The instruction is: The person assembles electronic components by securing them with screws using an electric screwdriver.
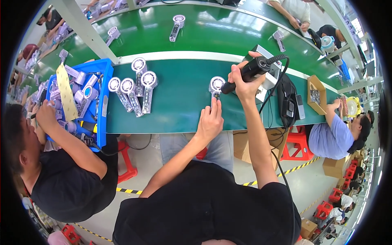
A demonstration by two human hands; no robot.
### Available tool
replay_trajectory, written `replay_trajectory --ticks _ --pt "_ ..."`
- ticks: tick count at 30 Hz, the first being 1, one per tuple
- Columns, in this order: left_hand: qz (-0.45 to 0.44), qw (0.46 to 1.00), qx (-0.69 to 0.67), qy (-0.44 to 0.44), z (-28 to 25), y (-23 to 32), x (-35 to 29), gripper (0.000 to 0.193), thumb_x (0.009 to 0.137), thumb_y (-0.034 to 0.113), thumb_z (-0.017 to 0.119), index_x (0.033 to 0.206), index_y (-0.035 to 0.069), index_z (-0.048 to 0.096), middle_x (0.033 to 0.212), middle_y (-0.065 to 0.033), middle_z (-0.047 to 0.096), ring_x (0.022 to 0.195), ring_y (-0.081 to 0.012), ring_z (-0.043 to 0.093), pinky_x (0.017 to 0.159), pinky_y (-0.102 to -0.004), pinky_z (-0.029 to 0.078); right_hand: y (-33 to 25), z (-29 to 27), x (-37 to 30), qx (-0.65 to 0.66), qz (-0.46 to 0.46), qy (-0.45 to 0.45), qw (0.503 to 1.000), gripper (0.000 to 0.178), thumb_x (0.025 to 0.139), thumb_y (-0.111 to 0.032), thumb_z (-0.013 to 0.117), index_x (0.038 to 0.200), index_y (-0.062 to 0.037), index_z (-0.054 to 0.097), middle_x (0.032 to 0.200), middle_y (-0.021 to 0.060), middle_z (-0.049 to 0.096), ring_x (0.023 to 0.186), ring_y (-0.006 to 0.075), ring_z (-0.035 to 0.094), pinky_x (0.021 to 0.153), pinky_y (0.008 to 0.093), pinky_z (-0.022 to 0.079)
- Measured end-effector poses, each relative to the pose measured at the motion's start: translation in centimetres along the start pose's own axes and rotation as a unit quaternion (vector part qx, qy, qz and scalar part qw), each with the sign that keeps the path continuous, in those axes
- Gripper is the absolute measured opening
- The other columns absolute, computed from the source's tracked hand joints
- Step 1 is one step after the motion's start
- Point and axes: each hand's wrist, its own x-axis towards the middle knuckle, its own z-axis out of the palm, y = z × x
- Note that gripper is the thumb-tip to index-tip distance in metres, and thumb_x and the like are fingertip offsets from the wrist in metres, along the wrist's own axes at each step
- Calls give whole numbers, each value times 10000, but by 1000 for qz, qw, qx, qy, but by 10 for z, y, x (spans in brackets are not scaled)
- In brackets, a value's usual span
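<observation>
My right hand (246, 86) is wrapped round a black electric screwdriver (254, 70), whose cable leads off to the right. The screwdriver tilts down to the left, its nose beside a small white handheld fan (216, 85) lying on the green bench. Extended fingers of my left hand (209, 123) press on the lower end of that fan's opened handle, where bare electronics show. Whether the bit touches the fan is too small to tell. To the left lies a group of several similar fans (128, 86) with their handle insides exposed.
A blue bin (104, 87) of fan parts stands at the left, where a co-worker's hand (47, 116) reaches in. At the right are a black bag-like item (287, 100) and a cardboard box (316, 96) of small parts. Beyond the rail, a green conveyor (212, 32) carries more fans.
</observation>
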Motion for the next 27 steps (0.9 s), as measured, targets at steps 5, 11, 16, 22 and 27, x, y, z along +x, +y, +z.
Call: replay_trajectory --ticks 5,11,16,22,27 --pt "2 1000 6 7 -1 -1 2 571 712 10 610 1250 -171 543 1251 -318 574 747 -259 532 658 -340 453 2 3 -2 6 6 -6 1000 547 801 88 713 1269 6 443 681 42 622 532 97 586 515 232 462" --pt "-1 1000 4 -1 0 -1 1 558 727 20 606 1248 -170 544 1257 -317 569 753 -254 530 671 -337 454 -7 2 -2 3 0 -13 1000 546 819 109 677 1280 -11 411 674 57 604 522 127 586 505 257 477" --pt "-1 1000 16 -12 -1 0 1 542 748 38 600 1248 -166 549 1269 -308 566 772 -255 536 689 -337 459 -37 -18 20 -1 -186 106 977 583 897 11 604 1353 -100 259 658 95 550 475 187 535 472 373 527" --pt "-2 1000 0 -9 -2 -1 -1 543 763 51 602 1259 -163 548 1283 -299 562 800 -264 544 717 -342 467 -39 -101 59 -301 -211 261 893 514 852 51 688 1254 -14 375 701 102 619 538 160 601 561 331 548" --pt "-10 1000 -23 -6 -2 -1 -3 551 757 26 614 1272 -158 542 1301 -297 554 807 -269 542 727 -346 468 -69 -101 44 -182 -290 158 926 505 855 88 641 1280 8 380 686 98 613 505 164 583 516 321 526"
